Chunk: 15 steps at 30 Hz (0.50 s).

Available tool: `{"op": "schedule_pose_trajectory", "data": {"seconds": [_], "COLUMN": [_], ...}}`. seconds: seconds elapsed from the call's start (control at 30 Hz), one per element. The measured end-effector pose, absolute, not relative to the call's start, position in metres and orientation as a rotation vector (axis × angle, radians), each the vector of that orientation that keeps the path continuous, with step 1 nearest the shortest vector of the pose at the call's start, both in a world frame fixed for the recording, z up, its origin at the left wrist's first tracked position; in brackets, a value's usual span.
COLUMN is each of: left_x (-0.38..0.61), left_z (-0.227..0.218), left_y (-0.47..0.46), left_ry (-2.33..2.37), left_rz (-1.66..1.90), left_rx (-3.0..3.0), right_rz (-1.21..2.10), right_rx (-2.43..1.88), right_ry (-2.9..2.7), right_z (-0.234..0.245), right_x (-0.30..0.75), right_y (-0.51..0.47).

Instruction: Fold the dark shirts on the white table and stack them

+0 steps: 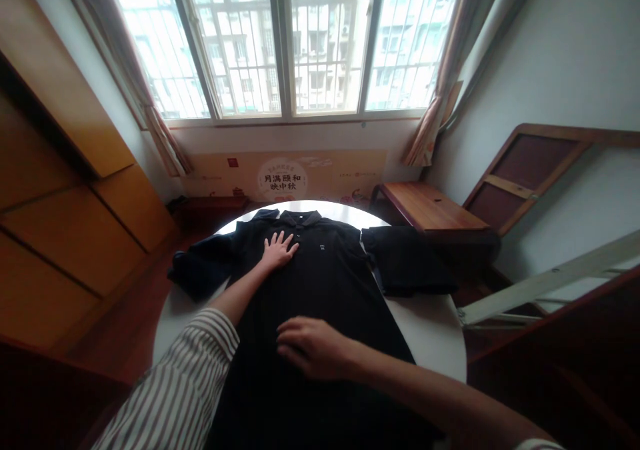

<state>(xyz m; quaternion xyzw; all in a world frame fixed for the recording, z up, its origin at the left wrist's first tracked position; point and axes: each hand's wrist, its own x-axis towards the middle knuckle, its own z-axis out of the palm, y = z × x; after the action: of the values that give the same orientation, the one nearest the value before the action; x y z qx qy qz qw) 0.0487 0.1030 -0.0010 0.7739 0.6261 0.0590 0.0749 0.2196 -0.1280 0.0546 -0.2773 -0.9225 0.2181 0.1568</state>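
A black short-sleeved polo shirt point(320, 290) lies spread on a round white table point(425, 323), its collar toward the window and a small pale mark on its chest. Flat on the upper chest, beside the button placket, rests my left hand point(280, 250), its fingers spread. My right hand point(317, 347) is over the middle of the shirt, loosely bent with thumb and fingers apart, and holds nothing that I can see. Whether it touches the cloth I cannot tell.
Folded dark clothing point(407, 260) lies at the table's right edge, and a bunched dark garment point(203, 263) at its left. Beyond the table stand a wooden bench point(435, 207) and a long printed box point(215, 173) under the window. Wooden cabinets point(75, 237) line the left side.
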Motion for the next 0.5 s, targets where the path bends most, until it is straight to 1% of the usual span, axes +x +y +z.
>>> {"op": "schedule_pose_trajectory", "data": {"seconds": [0.1, 0.13, 0.17, 0.23, 0.33, 0.5], "left_x": [0.044, 0.044, 0.044, 0.045, 0.046, 0.045], "left_z": [-0.003, -0.002, -0.001, 0.0, -0.001, -0.004], "left_y": [0.106, 0.107, 0.107, 0.106, 0.105, 0.106], "left_ry": [1.857, 1.858, 1.862, 1.863, 1.847, 1.847], "left_rz": [0.174, 0.175, 0.181, 0.198, 0.216, 0.219], "left_rx": [2.339, 2.335, 2.328, 2.321, 2.327, 2.327], "right_rz": [0.293, 0.223, 0.198, 0.192, 0.223, 0.28], "right_rx": [-1.443, -1.678, -1.809, -1.988, -2.17, -2.298], "right_ry": [-2.372, -2.287, -2.226, -2.149, -2.064, -1.981], "right_z": [0.073, 0.08, 0.085, 0.09, 0.087, 0.077], "right_x": [0.262, 0.278, 0.293, 0.316, 0.329, 0.319], "right_y": [-0.055, -0.029, -0.005, 0.034, 0.068, 0.091]}}
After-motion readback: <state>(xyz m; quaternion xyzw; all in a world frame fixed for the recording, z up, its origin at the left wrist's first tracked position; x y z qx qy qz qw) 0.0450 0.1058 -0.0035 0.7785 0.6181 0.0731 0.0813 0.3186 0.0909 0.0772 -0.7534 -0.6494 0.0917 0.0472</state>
